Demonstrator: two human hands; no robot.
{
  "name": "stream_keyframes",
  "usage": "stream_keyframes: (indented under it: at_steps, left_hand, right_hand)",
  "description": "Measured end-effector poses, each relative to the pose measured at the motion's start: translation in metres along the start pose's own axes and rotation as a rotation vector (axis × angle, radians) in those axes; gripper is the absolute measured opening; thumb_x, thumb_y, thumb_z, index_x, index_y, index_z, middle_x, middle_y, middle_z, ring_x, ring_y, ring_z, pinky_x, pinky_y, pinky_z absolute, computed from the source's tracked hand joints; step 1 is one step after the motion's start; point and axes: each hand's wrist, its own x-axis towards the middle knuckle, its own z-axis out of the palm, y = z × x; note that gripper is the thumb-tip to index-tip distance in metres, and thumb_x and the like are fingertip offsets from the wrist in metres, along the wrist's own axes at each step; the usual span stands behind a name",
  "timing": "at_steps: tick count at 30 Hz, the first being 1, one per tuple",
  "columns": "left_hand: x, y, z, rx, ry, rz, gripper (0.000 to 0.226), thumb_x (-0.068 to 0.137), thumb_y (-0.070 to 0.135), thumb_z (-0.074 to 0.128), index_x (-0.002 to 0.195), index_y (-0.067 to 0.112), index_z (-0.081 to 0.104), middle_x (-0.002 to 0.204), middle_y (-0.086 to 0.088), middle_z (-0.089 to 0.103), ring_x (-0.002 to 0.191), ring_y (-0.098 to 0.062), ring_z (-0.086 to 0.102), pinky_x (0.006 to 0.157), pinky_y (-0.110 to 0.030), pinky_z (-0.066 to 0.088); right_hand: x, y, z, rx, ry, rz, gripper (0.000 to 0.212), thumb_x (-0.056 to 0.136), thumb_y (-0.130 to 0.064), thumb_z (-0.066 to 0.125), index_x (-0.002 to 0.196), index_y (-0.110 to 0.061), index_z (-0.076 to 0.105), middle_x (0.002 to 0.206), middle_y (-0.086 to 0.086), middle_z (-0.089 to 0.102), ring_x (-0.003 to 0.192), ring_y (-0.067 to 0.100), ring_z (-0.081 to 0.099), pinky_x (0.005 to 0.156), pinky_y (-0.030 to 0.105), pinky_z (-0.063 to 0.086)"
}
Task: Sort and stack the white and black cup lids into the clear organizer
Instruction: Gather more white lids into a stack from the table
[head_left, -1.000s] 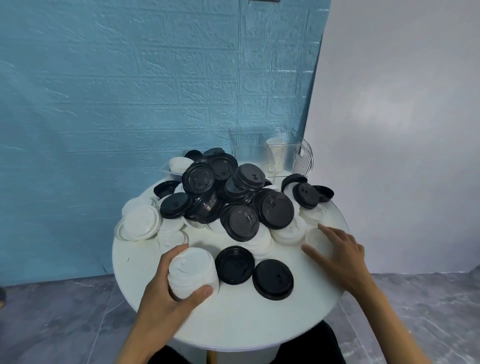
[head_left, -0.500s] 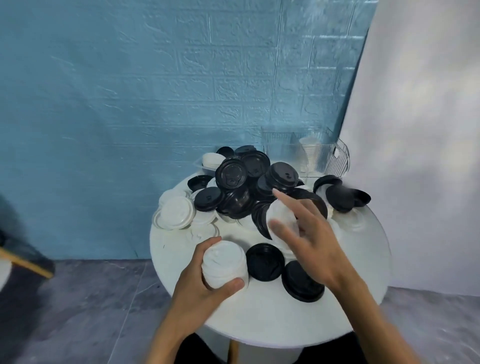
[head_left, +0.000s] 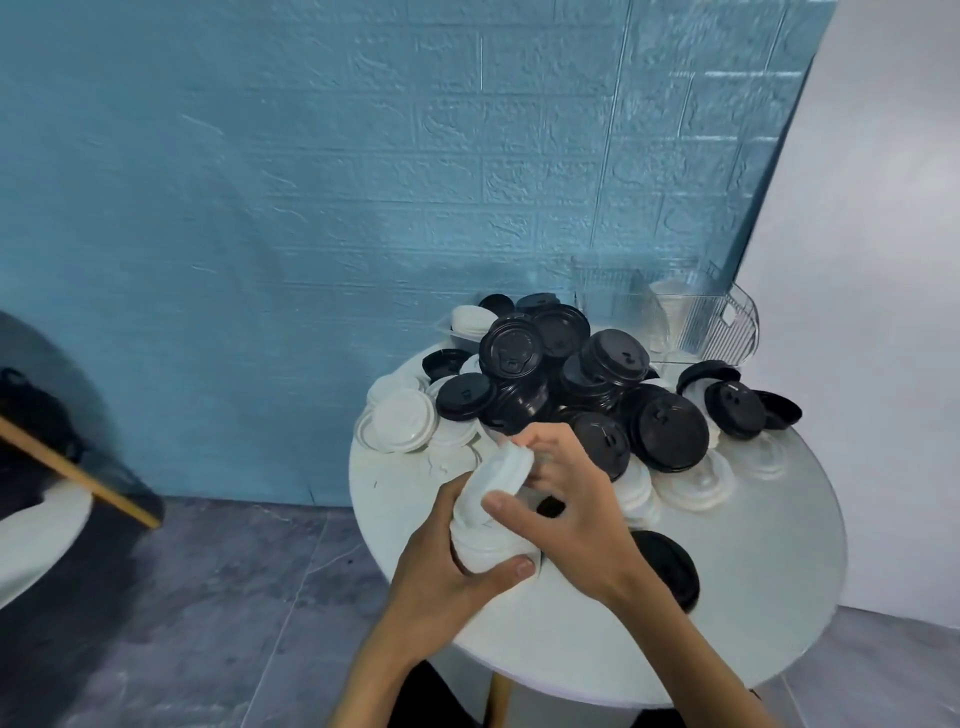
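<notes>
White lids (head_left: 488, 525) are being stacked above the table (head_left: 753, 571): the stack is gripped by the left hand (head_left: 441, 577), a lid pressed on by the right hand (head_left: 566, 504), with transfer to the clear organizer (head_left: 675, 312) judged next.

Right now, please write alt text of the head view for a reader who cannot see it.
Two hands work over a round white table: the left hand grips a stack of white lids while the right hand sets a white lid on top. Behind lie a pile of black lids and a clear organizer.
</notes>
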Motion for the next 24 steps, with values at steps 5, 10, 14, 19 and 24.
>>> stream_keyframes:
  at_steps: [5, 10, 14, 19, 24]
  left_hand:
    - [0.000, -0.004, -0.001, -0.037, 0.030, -0.009, 0.096, 0.060, 0.075, 0.086, 0.141, 0.059, 0.038, 0.134, 0.033, 0.058, 0.121, 0.008, 0.057, 0.093, -0.023, 0.051]
    - [0.001, -0.004, -0.001, -0.018, 0.049, -0.003, 0.097, 0.058, 0.080, 0.084, 0.140, 0.062, 0.036, 0.132, 0.037, 0.056, 0.122, 0.012, 0.054, 0.084, -0.010, 0.052]
    - [0.000, -0.006, 0.000, -0.055, 0.032, -0.007, 0.100, 0.059, 0.073, 0.089, 0.143, 0.059, 0.037, 0.131, 0.030, 0.062, 0.118, 0.005, 0.062, 0.086, -0.019, 0.058]
    - [0.001, -0.006, -0.001, -0.089, 0.032, -0.025, 0.114, 0.056, 0.067, 0.093, 0.149, 0.058, 0.029, 0.133, 0.027, 0.063, 0.117, 0.000, 0.066, 0.091, -0.032, 0.058]
    - [0.001, -0.006, 0.001, -0.066, 0.040, -0.011, 0.105, 0.058, 0.058, 0.094, 0.146, 0.053, 0.038, 0.129, 0.026, 0.066, 0.113, -0.001, 0.067, 0.087, -0.031, 0.061]
  right_hand:
    - [-0.014, 0.013, -0.015, -0.037, -0.037, 0.019, 0.060, 0.076, -0.036, 0.089, 0.122, -0.020, 0.054, 0.123, -0.004, 0.066, 0.118, 0.022, 0.063, 0.097, 0.030, 0.053]
    - [-0.021, 0.019, -0.019, -0.109, -0.065, 0.027, 0.065, 0.074, -0.043, 0.089, 0.132, -0.029, 0.062, 0.131, -0.017, 0.065, 0.126, 0.007, 0.060, 0.101, 0.021, 0.050]
    - [-0.020, 0.018, -0.013, -0.146, -0.055, 0.063, 0.055, 0.071, -0.048, 0.089, 0.121, -0.037, 0.069, 0.133, -0.023, 0.063, 0.128, 0.002, 0.056, 0.106, 0.029, 0.049]
    - [-0.013, 0.014, -0.006, -0.351, -0.127, 0.068, 0.059, 0.072, -0.060, 0.082, 0.125, -0.040, 0.066, 0.133, -0.033, 0.055, 0.130, -0.007, 0.048, 0.110, 0.025, 0.043]
    - [-0.010, 0.013, -0.007, -0.409, -0.176, 0.050, 0.056, 0.072, -0.057, 0.081, 0.123, -0.038, 0.067, 0.131, -0.030, 0.054, 0.128, -0.005, 0.050, 0.107, 0.027, 0.045]
